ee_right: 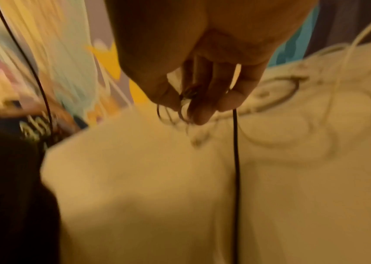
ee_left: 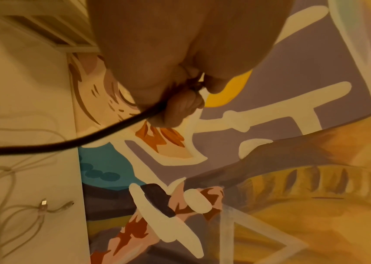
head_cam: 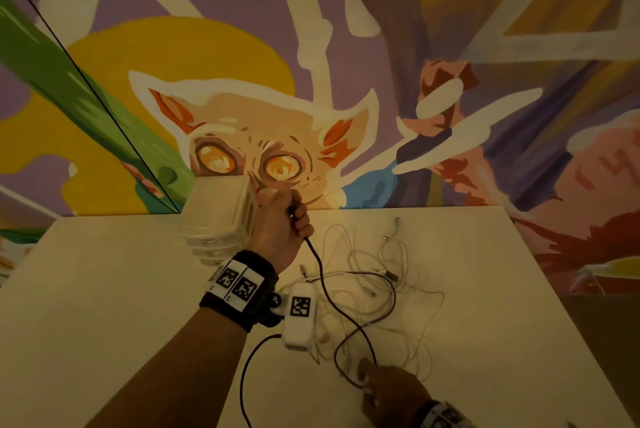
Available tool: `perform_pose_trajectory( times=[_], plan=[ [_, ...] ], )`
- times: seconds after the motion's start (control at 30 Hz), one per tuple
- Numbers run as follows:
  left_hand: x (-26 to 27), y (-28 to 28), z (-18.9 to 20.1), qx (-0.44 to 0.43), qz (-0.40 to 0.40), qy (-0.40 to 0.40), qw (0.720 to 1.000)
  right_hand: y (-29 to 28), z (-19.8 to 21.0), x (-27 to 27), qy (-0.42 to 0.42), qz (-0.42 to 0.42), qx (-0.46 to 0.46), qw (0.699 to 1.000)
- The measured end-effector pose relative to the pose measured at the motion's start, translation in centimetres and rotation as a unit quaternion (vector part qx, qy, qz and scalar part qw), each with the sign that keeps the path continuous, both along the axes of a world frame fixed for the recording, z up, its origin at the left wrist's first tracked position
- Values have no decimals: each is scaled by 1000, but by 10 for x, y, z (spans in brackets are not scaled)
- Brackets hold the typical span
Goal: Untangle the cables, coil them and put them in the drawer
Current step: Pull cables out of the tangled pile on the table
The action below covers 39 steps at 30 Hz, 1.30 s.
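Note:
A dark braided cable (head_cam: 325,292) runs from my raised left hand (head_cam: 294,216) down in loops to my right hand (head_cam: 367,382). The left hand grips it near one end, fingers curled round it (ee_left: 193,85). Low at the table's front, the right hand pinches the same cable (ee_right: 236,160) between thumb and fingers (ee_right: 189,101); that view is blurred. Several thin white cables (head_cam: 388,289) lie tangled on the white table (head_cam: 485,289), under and around the dark one. A small translucent drawer unit (head_cam: 218,216) stands just left of the left hand.
A painted mural wall (head_cam: 346,81) rises directly behind the table's far edge. Loose white plugs (head_cam: 396,220) lie near that edge. A second dark lead (head_cam: 246,375) hangs from the white wrist camera (head_cam: 299,317). The table's right edge (head_cam: 568,317) drops off to a darker floor.

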<state>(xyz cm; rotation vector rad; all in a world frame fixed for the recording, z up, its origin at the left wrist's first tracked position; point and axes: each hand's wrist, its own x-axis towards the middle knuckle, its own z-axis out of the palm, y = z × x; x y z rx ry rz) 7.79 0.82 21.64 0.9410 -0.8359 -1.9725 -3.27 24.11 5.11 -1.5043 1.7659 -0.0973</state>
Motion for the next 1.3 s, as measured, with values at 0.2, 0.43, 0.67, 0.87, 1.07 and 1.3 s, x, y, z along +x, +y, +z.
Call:
perform_pose_trajectory(
  times=[0.2,0.43,0.67,0.87,1.07,1.3],
  plan=[
    [-11,5,7,-66,-17,-12,998,-37,102,-22,-199,-154,-215,944],
    [-25,19,22,-124,-70,-15,990,-82,198,-38,-223,-110,-314,916],
    [-33,43,29,-147,-163,-5,976,-126,229,-47,-165,-136,-416,884],
    [-33,49,29,-55,-161,48,984,-142,217,-50,-134,-183,-447,865],
    [-41,44,41,-93,-123,47,987,-132,186,-45,-194,-220,-411,863],
    [-27,-18,66,-89,34,50,994,-95,135,-36,-181,-120,-264,940]
  ],
)
